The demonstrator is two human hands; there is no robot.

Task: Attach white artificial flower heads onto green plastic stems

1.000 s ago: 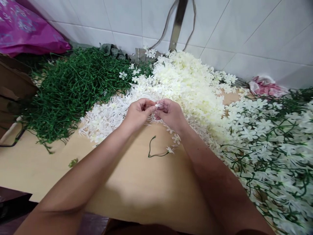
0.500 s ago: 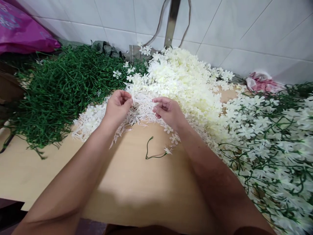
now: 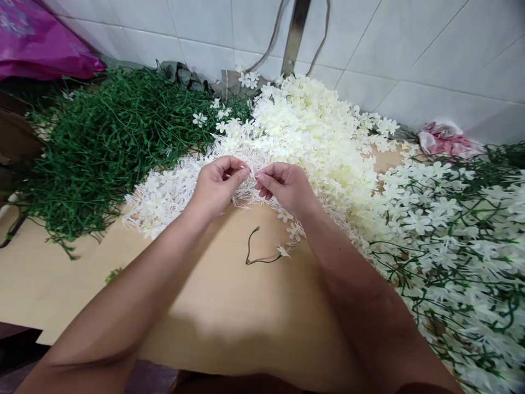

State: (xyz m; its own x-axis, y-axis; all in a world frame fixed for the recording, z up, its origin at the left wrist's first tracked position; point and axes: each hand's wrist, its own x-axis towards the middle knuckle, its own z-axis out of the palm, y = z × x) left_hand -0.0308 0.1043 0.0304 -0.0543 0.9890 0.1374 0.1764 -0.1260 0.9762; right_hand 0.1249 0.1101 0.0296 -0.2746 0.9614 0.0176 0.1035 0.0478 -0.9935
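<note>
My left hand [image 3: 221, 181] and my right hand [image 3: 287, 186] nearly meet over the middle of the table, fingertips pinched. Between them shows a small thin white flower piece [image 3: 251, 175], its far details too small to make out. It appears to run from one pinch to the other. Just behind and below the hands lies a heap of thin white plastic stamens [image 3: 180, 180]. A large pile of cream-white artificial petals [image 3: 315, 120] rises behind my right hand. Nearer to me on the table lies a bent green stem [image 3: 248, 254] with one white flower [image 3: 283, 251] at its end.
A mound of green plastic stems [image 3: 118, 137] covers the left back. On the right are many assembled white flowers [image 3: 459, 262] on stems. A purple bag [image 3: 45, 44], a pink-and-white plastic bag [image 3: 447, 141] and a metal post [image 3: 295, 38] stand near the tiled wall.
My left hand has moved right, bringing its fingertips up to those of my right hand. My right hand stays in nearly the same place, its fingers now pinched closer.
</note>
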